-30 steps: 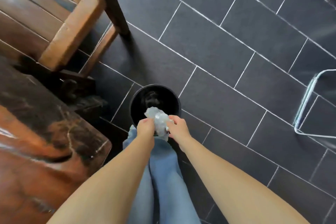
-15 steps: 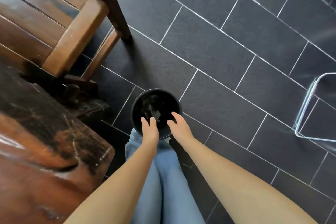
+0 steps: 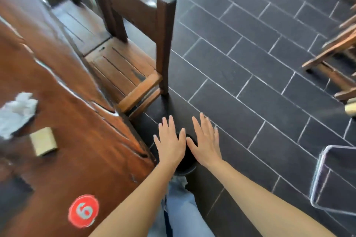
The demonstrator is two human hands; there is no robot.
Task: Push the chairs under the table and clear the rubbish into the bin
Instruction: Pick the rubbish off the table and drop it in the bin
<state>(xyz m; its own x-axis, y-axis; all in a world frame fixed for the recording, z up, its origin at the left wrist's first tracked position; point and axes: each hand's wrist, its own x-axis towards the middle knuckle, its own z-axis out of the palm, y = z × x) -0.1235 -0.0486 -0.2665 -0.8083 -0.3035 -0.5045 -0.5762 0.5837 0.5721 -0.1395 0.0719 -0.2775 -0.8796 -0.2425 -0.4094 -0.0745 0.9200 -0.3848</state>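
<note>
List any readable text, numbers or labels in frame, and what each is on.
"6" or "9", white digit on a round red sticker on the wooden table; orientation doesn't settle which.
Tan card on the table: no print readable, blurred.
Nothing else carries text.

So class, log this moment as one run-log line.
left hand: open, empty | right hand: open, empty | bin: below hands | crumpled tissue: on table

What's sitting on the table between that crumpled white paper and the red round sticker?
In the head view, a small tan block lies on the table between the crumpled paper and the red sticker; otherwise bare wood.
</note>
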